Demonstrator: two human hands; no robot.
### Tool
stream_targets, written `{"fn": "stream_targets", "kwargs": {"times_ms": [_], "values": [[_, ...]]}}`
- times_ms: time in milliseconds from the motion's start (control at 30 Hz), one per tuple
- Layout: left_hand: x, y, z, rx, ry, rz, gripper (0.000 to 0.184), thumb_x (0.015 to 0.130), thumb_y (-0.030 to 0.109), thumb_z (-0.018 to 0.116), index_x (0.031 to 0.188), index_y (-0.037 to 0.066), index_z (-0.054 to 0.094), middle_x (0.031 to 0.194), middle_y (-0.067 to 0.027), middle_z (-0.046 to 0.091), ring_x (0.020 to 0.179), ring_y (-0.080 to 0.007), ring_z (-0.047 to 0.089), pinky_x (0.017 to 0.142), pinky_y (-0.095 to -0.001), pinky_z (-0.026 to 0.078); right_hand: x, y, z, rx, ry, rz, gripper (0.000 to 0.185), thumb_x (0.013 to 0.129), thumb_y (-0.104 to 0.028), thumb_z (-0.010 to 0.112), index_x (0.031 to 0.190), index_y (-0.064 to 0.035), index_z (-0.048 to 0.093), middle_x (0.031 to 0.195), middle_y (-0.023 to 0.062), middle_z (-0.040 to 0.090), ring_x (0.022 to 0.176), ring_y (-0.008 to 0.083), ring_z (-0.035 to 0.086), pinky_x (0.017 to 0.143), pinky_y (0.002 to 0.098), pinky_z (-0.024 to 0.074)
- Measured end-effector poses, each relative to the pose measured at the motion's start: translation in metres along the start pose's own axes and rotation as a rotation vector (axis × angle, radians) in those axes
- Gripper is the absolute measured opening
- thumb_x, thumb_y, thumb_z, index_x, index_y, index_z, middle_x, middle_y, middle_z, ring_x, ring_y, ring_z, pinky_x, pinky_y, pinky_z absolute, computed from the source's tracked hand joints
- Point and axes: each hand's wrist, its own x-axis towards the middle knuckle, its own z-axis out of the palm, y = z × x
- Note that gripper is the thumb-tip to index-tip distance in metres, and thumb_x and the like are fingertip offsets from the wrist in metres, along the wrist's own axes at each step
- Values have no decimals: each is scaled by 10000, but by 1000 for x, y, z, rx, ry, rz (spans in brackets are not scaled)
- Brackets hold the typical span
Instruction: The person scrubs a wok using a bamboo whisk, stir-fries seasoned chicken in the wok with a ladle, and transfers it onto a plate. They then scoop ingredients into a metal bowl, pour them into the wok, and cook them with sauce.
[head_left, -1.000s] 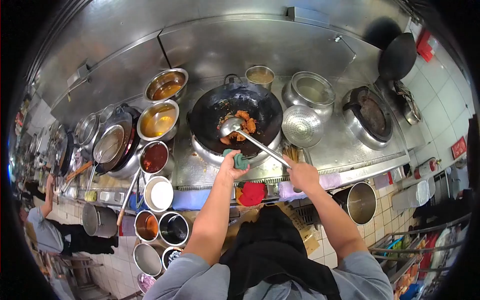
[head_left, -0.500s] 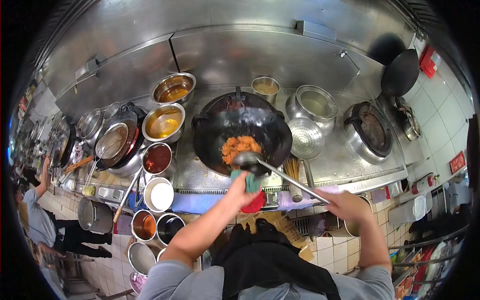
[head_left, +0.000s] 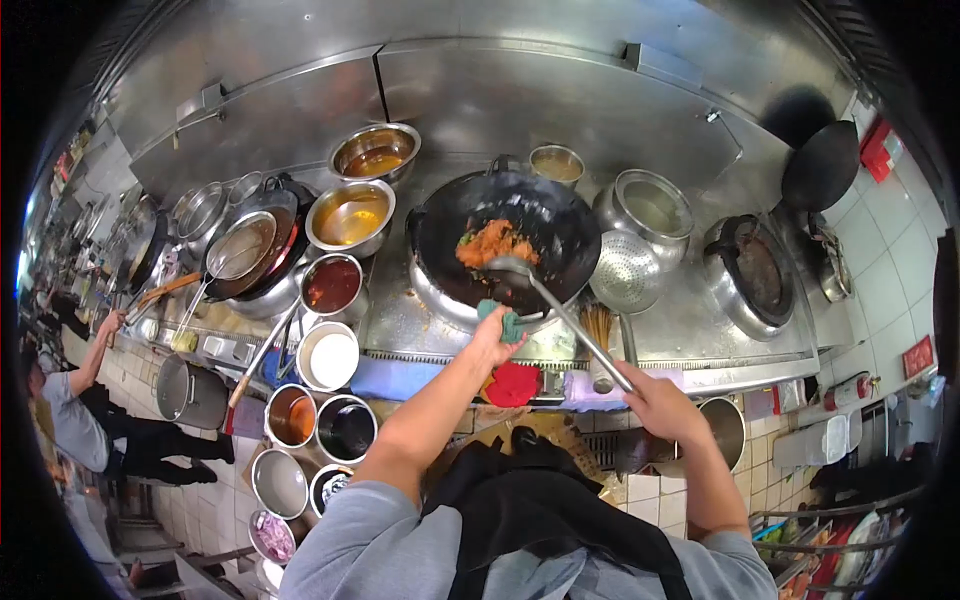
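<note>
My left hand (head_left: 495, 338) is closed around a folded green cloth (head_left: 498, 315) at the near rim of a black wok (head_left: 570, 235). The cloth hides whatever part of the wok lies under it. My right hand (head_left: 662, 404) grips the end of a long metal ladle (head_left: 570, 317), whose bowl rests in the wok against a heap of orange-brown food pieces (head_left: 497, 243). A few green bits show among the food. The wok is on a metal burner ring (head_left: 440, 298), seen below its near side.
Left of the wok stand bowls of yellow liquid (head_left: 350, 216), a pot of red sauce (head_left: 331, 284) and a pot of white contents (head_left: 328, 358). To the right lie a perforated strainer (head_left: 626, 272), a bamboo brush (head_left: 598, 335) and a lidless pot (head_left: 650, 205). Another person (head_left: 75, 400) stands far left.
The wok has shifted away from me with my left hand, exposing more of the burner ring. The food and ladle bowl sit farther back. The whole view has also shifted slightly.
</note>
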Motion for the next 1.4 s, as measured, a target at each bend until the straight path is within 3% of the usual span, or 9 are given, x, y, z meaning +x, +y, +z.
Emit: {"fn": "stream_targets", "kwargs": {"times_ms": [200, 300, 500, 633, 933, 1033, 1200, 1267, 1400], "values": [[-136, -25, 47, 80, 58, -106, 158, 889, 270, 491, 855, 121, 530, 787, -54, 549, 730, -207, 545, 638, -356, 516, -50, 0, -72, -117, -187, -100, 554, 840, -172, 558, 1364, -236, 390, 856, 208, 633, 763, 359, 616, 699, 411, 485], [-52, -8, 19, 112, -100, -116, 157, 891, 283, 502, 908, 128, 520, 804, -53, 567, 707, -211, 556, 626, -360, 509, 12, -5, -40, -185, -126, 16, 545, 839, -186, 559, 1356, -238, 397, 858, 210, 632, 784, 381, 605, 721, 445, 478], [-46, -61, -31, 222, 75, -89, 128, 859, 198, 527, 956, 114, 518, 833, -59, 555, 733, -217, 566, 679, -436, 524, 86, 2, 39, -101, 165, 69, 512, 860, -178, 528, 1354, -202, 394, 880, 245, 620, 819, 426, 590, 750, 490, 460], [-63, -33, 15, 25, 103, 78, 96, 839, 183, 545, 889, 118, 496, 761, -47, 519, 660, -202, 536, 616, -403, 518, 41, 3, 61, 171, 230, 93, 531, 853, -146, 544, 1355, -153, 370, 905, 269, 613, 880, 445, 578, 785, 501, 447], [15, 17, 27, -16, -10, 43, 174, 823, 212, 563, 914, 73, 510, 825, -85, 545, 709, -236, 550, 641, -383, 542, 9, 74, 176, 44, 249, 173, 558, 857, -182, 545, 1362, -94, 326, 826, 273, 608, 750, 442, 594, 661, 515, 459], [61, 15, 4, 22, -31, -22, 156, 816, 191, 548, 901, 63, 523, 845, -102, 575, 782, -244, 576, 670, -392, 541, 2, 58, 132, -68, 167, 199, 556, 861, -214, 548, 1372, -157, 334, 786, 265, 606, 739, 438, 593, 662, 500, 468], [-62, -26, 3, -79, 18, -118, 214, 828, 175, 531, 1016, 74, 511, 944, -104, 556, 856, -227, 541, 702, -404, 529, -70, 8, -49, -246, -100, 108, 524, 853, -270, 578, 1350, -253, 412, 834, 177, 644, 746, 367, 616, 674, 443, 479], [-130, -34, 23, -21, -20, -140, 172, 859, 200, 510, 1007, 119, 540, 973, -78, 566, 880, -233, 550, 738, -420, 508, -67, 22, -68, -256, -141, 75, 511, 856, -285, 567, 1344, -253, 420, 856, 169, 647, 760, 376, 614, 698, 440, 480], [-69, -2, 29, -24, -18, -72, 130, 847, 212, 533, 875, 86, 518, 791, -75, 545, 744, -219, 547, 676, -392, 520, 3, 21, -43, -115, -175, 125, 495, 855, -309, 563, 1330, -246, 439, 913, 186, 643, 826, 379, 608, 758, 434, 473]]}}
